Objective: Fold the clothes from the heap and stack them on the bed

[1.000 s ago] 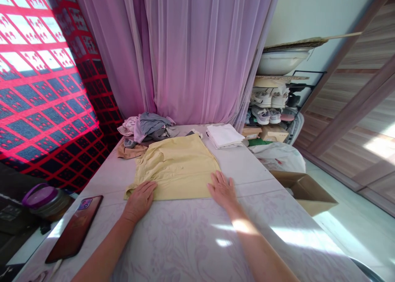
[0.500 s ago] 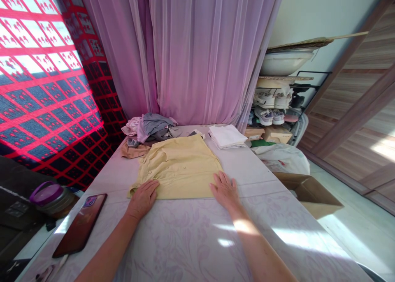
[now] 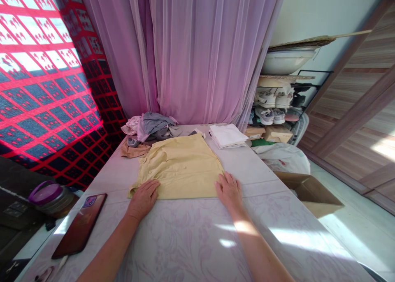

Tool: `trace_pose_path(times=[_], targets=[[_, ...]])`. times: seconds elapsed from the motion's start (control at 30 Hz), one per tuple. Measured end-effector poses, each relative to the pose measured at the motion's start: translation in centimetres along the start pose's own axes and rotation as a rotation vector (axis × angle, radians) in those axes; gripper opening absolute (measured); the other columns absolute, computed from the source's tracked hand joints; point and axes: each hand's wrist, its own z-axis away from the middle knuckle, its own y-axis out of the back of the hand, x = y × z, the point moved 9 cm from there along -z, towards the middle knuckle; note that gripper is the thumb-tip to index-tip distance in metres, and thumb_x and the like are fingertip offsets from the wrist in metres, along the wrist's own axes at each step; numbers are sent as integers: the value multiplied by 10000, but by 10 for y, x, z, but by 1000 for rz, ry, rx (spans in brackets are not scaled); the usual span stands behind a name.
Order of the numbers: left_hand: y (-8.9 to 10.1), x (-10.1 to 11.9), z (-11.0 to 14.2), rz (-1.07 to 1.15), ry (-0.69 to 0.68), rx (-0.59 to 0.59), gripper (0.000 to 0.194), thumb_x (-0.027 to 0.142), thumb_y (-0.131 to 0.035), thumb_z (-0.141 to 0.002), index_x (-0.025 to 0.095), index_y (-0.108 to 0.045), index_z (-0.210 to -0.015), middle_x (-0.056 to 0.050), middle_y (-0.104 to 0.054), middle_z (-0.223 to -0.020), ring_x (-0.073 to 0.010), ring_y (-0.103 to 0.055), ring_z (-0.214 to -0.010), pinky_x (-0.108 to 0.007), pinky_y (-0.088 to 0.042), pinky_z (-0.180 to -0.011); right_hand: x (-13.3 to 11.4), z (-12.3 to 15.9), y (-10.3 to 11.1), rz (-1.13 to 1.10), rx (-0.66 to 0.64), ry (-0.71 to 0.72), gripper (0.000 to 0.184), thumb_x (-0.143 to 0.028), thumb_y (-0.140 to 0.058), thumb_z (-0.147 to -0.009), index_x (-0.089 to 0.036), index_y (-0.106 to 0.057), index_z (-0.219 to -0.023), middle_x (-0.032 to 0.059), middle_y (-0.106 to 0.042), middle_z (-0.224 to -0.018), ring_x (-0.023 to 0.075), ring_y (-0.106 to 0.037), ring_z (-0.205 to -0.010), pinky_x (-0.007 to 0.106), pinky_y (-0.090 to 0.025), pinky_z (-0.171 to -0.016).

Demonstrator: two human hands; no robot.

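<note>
A folded yellow buttoned shirt [image 3: 179, 167] lies flat in the middle of the table [image 3: 191, 241], which has a pale floral cloth over it. My left hand [image 3: 142, 199] rests flat and open on the shirt's near left corner. My right hand [image 3: 228, 190] lies flat and open at the shirt's near right corner, fingers on its edge. Neither hand holds anything.
A pile of loose clothes [image 3: 148, 128] and a folded white stack [image 3: 227, 135] sit at the table's far end. A phone [image 3: 80, 226] lies at the near left edge, a purple-lidded jar [image 3: 46, 196] beyond it. On the right are a cardboard box [image 3: 308, 191] and a shoe rack [image 3: 274, 105].
My right hand has slid a little to the right along the shirt's near edge. My left hand and the shirt stay put.
</note>
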Motion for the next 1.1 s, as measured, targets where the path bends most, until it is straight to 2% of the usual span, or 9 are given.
trace_pose_path(times=[0.1, 0.2, 0.4, 0.63, 0.77, 0.97, 1.1], targets=[[0, 0, 0, -8, 2, -1, 361, 261, -407, -891, 190, -665, -1133, -66, -706, -1146, -227, -614, -1123, -420, -480, -1024, -9, 2, 3, -12, 16, 87, 411, -355, -389, -949, -260, -541, -1320, 89, -421, -1477, 265, -343, -1353, 502, -223, -1090], [1, 0, 0, 0, 1, 8, 355, 267, -412, -892, 197, -664, -1132, -61, -706, -1145, -222, -611, -1125, -413, -476, -1027, -17, 3, 1, -41, -17, 167, 385, -357, -386, -953, -280, -566, -1284, 67, -492, -1426, 251, -376, -1329, 510, -199, -1097], [3, 0, 1, 19, -1, 19, 354, 286, -402, -904, 213, -666, -1128, -54, -707, -1139, -212, -611, -1123, -399, -480, -1022, -7, 1, 3, -72, 8, 97, 342, -340, -370, -967, -263, -619, -1188, 63, -568, -1349, 233, -428, -1278, 475, -229, -1072], [3, 0, 0, 5, -4, 13, 355, 294, -404, -904, 205, -663, -1130, -57, -706, -1141, -218, -613, -1118, -412, -484, -1018, -20, 6, 12, -123, 70, 184, 352, -291, -374, -968, -250, -607, -1228, 76, -571, -1352, 243, -421, -1309, 517, -160, -1107], [3, 1, 0, -2, -17, 5, 358, 291, -405, -902, 197, -664, -1130, -63, -706, -1139, -221, -616, -1115, -413, -490, -1012, -35, 12, 9, -158, -1, 258, 335, -300, -375, -971, -296, -634, -1182, 48, -605, -1312, 228, -450, -1287, 522, -170, -1108], [3, 1, 0, 2, -16, 12, 363, 305, -396, -909, 205, -665, -1131, -64, -708, -1133, -224, -617, -1112, -421, -485, -1018, -16, 9, 6, -144, -2, 145, 318, -286, -383, -968, -280, -639, -1157, 60, -612, -1297, 212, -495, -1240, 516, -190, -1098], [2, 0, 0, -6, -17, 1, 376, 306, -384, -911, 192, -662, -1138, -69, -704, -1144, -232, -615, -1116, -436, -488, -1014, -11, 7, 5, -143, -1, 132, 301, -275, -393, -963, -277, -641, -1133, 48, -616, -1292, 201, -499, -1233, 491, -191, -1098]])
